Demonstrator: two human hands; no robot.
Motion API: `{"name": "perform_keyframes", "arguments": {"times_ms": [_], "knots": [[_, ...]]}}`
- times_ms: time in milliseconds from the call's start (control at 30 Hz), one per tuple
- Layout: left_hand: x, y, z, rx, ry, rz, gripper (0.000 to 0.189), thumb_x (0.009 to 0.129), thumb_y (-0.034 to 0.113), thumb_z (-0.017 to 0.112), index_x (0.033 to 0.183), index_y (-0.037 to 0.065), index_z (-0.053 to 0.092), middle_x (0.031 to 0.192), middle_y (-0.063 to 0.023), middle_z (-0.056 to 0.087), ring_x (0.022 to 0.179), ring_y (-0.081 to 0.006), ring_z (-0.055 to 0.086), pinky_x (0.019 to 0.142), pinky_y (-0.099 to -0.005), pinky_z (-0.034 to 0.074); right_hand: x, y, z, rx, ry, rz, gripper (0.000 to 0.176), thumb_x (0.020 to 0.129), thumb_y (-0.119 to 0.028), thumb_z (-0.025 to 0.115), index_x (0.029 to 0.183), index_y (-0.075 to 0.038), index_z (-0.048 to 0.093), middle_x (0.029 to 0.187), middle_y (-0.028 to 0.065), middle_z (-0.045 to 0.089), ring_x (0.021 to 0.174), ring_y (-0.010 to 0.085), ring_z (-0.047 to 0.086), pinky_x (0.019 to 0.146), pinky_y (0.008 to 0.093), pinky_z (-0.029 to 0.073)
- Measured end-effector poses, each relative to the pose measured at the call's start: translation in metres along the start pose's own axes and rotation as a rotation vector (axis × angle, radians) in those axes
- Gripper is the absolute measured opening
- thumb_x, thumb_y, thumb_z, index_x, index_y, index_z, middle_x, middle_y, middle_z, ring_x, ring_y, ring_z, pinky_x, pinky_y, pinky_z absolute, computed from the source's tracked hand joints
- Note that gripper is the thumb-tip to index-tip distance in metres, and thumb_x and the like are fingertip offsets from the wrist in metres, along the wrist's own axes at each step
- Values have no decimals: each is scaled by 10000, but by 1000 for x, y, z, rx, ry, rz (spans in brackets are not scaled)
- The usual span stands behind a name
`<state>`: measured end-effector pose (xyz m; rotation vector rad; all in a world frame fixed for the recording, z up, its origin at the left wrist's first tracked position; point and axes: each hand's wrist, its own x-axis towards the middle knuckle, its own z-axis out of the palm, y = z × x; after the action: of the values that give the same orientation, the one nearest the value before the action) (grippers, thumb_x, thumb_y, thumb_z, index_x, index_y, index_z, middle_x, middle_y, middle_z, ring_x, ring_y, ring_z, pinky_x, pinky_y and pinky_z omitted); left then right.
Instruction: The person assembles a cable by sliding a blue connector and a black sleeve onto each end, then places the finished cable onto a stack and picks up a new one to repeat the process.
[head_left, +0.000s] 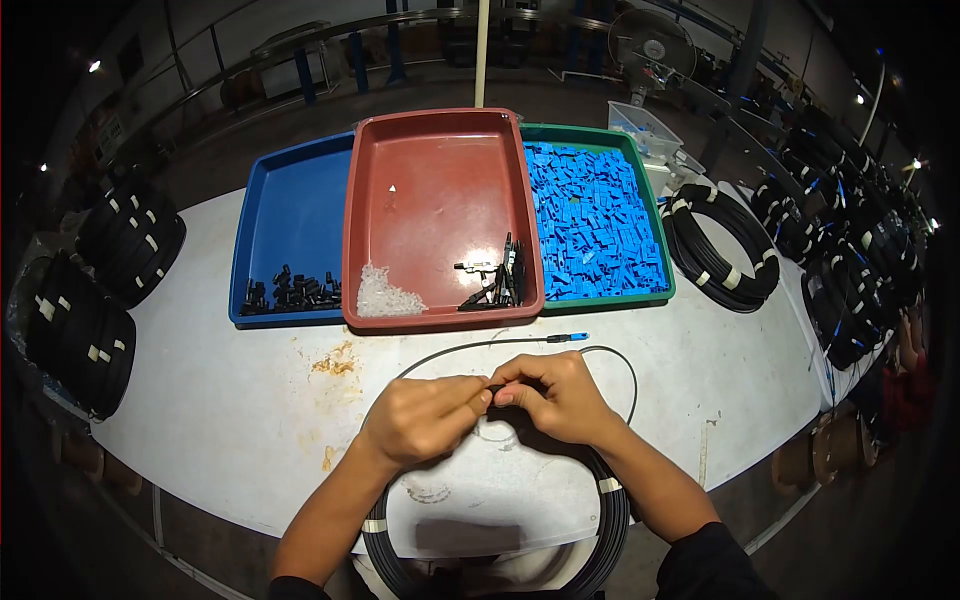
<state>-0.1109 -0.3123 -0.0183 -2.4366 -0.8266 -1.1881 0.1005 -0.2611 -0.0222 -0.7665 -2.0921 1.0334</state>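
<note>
Black cable [470, 346] looks thin, light and springy, likely to kink, so I hold it near its end. My left hand [420, 420] and right hand [555, 398] pinch it together above the coil [612, 520]. Blue tray [236, 290] holds black parts. Red tray [440, 200] holds clear bits and black pieces. Green tray [672, 280] holds blue blocks.

White counter [230, 400], blotchy orange-brown stains [335, 362]. Blue tray [290, 210]: black parts [290, 293]. Red tray [430, 190], slightly mottled, one white speck [392, 188]: clear-whitish bits [385, 298] plus black clips [495, 280]. Green tray [580, 131]: packed with bright blue pieces [595, 220]. Black cable [610, 520] with white tape bands [609, 485], blue connector [567, 339] on the end. Right coil [720, 245] and left coils [130, 240]: black too, same white banding. Sleeve [710, 565] black.
</note>
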Motion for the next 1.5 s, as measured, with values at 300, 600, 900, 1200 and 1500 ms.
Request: {"name": "perform_keyframes", "arguments": {"times_ms": [300,600,900,1200,1500], "knots": [[-4,1,12,-403,117,-512,106,731,15,844,794,7,760,824,-112,773,698,-211,758,621,-275,607,2,2,3,-333,195,-496,240,744,31,731,976,-16,691,776,113,673,664,275,659,607,362,529],[12,9,4,185,34,148,81,732,-10,754,720,-38,678,915,-161,718,741,-215,722,558,-274,574,-2,2,5,-191,208,-255,187,762,21,704,947,-4,706,720,106,673,628,231,658,581,318,514],[-4,-3,6,-67,85,-107,159,717,-3,779,867,45,756,853,-80,767,684,-191,737,566,-271,572,-1,-5,0,-108,84,-201,106,871,-51,716,969,-12,705,854,142,734,739,295,715,669,345,557],[-1,-3,6,-320,122,-426,551,714,75,901,1224,2,703,849,-143,778,783,-209,779,660,-253,598,4,10,2,-211,251,-439,189,758,31,785,932,-21,734,705,93,661,563,208,607,520,312,458],[-2,0,10,-406,90,-546,686,725,91,907,1335,-23,614,956,-171,776,866,-216,773,720,-236,599,3,9,3,-270,263,-404,152,768,18,773,905,-28,726,707,100,671,576,225,635,528,319,480]]}}
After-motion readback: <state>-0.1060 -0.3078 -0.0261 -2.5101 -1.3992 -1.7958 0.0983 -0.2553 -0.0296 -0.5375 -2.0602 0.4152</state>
